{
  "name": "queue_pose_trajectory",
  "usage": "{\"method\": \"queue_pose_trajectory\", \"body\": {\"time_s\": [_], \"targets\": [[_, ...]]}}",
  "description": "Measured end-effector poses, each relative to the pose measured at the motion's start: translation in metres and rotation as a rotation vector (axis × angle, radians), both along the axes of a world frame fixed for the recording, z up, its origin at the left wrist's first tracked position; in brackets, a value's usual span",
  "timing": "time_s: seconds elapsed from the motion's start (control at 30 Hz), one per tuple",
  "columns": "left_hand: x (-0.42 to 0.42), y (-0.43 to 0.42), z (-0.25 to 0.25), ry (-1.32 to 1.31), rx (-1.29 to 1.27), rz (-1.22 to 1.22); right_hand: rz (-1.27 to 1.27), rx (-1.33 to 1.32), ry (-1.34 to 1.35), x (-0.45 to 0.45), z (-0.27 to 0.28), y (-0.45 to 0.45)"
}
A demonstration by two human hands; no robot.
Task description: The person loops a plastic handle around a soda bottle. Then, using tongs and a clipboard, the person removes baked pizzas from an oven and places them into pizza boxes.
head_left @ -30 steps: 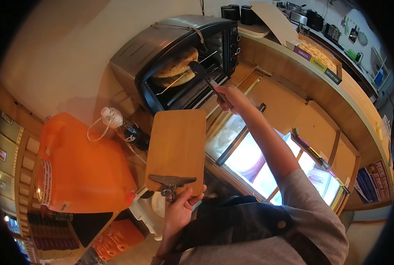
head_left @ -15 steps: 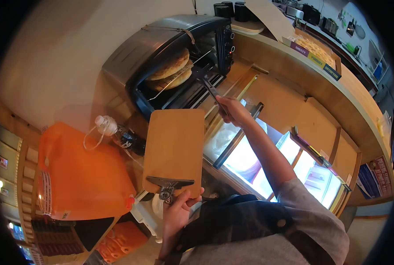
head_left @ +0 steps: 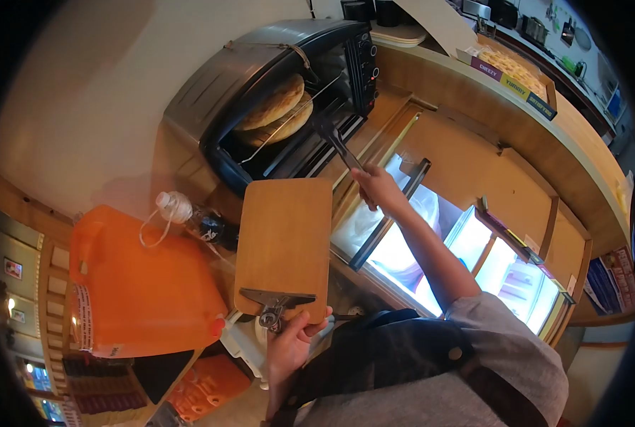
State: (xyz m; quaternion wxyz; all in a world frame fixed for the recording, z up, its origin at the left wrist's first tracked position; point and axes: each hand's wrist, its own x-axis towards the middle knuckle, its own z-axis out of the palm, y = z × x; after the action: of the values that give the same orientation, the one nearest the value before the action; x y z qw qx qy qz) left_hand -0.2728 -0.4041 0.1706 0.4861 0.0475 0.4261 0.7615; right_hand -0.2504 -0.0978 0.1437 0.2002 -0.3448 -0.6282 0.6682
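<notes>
**Two flatbreads rest inside open toaster oven**

The toaster oven [head_left: 221, 78], at 11 o'clock, holds two flatbreads [head_left: 278, 114] on its rack [head_left: 283, 129]. The right hand [head_left: 380, 191] has its fingers closed round black tongs [head_left: 342, 148], their head by the oven opening, apart from the bread. The left hand [head_left: 290, 350] pinches the wooden clipboard [head_left: 283, 238] at its clip end. An orange jerrycan [head_left: 146, 285] stands at 8 o'clock, a cola bottle [head_left: 210, 228] at 9; an open box [head_left: 520, 87] of pale food [head_left: 506, 64] sits at 2.
</notes>
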Motion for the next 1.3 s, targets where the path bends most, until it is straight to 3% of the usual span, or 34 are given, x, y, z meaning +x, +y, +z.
{"method": "queue_pose_trajectory", "body": {"time_s": [0.17,0.33,0.47,0.53,0.6,0.67,0.7,0.73,0.77,0.8,0.87,0.9,0.93,1.0,1.07,1.3], "targets": [[-0.001,0.005,-0.002,0.013,0.003,-0.052,-0.06,0.57,-0.192,-0.005,-0.016,-0.01],[-0.002,0.002,-0.004,-0.043,-0.031,-0.063,-0.025,0.641,-0.238,-0.027,-0.024,0.0],[0.002,0.0,0.001,0.055,-0.056,0.006,0.019,0.576,-0.252,-0.037,-0.024,0.002],[0.006,0.011,0.006,0.139,-0.054,0.006,-0.011,0.637,-0.246,-0.038,-0.042,0.011],[0.007,0.025,0.01,0.282,-0.048,-0.157,0.026,0.828,-0.278,-0.025,-0.071,0.028],[0.015,0.041,0.007,0.328,-0.03,-0.272,-0.161,0.66,-0.097,0.046,-0.021,0.009],[0.022,0.053,0.008,0.327,-0.029,-0.317,-0.252,0.622,-0.148,0.062,-0.062,0.033],[0.035,0.067,0.01,0.315,-0.059,-0.394,-0.336,0.492,-0.171,0.118,-0.037,0.026],[0.045,0.083,0.005,0.308,-0.076,-0.46,-0.421,0.541,-0.292,0.16,-0.042,0.031],[0.058,0.098,0.0,0.303,-0.092,-0.515,-0.406,0.174,-0.427,0.211,-0.014,0.025],[0.084,0.134,-0.039,0.152,-0.081,-0.639,-0.825,0.898,-0.239,0.302,-0.109,0.052],[0.1,0.157,-0.059,0.115,-0.078,-0.705,-0.857,0.501,-0.389,0.349,-0.101,0.037],[0.126,0.179,-0.082,0.029,0.035,-0.692,-0.955,0.374,-0.362,0.393,-0.112,0.031],[0.175,0.211,-0.073,-0.05,0.038,-0.841,-1.1,0.239,-0.224,0.442,-0.077,-0.005],[0.222,0.241,-0.046,0.032,0.168,-0.929,-1.152,0.121,-0.233,0.479,-0.042,-0.02],[0.371,0.403,0.052,-0.007,0.455,-0.872,-1.156,0.427,-0.073,0.543,0.086,0.042]]}}
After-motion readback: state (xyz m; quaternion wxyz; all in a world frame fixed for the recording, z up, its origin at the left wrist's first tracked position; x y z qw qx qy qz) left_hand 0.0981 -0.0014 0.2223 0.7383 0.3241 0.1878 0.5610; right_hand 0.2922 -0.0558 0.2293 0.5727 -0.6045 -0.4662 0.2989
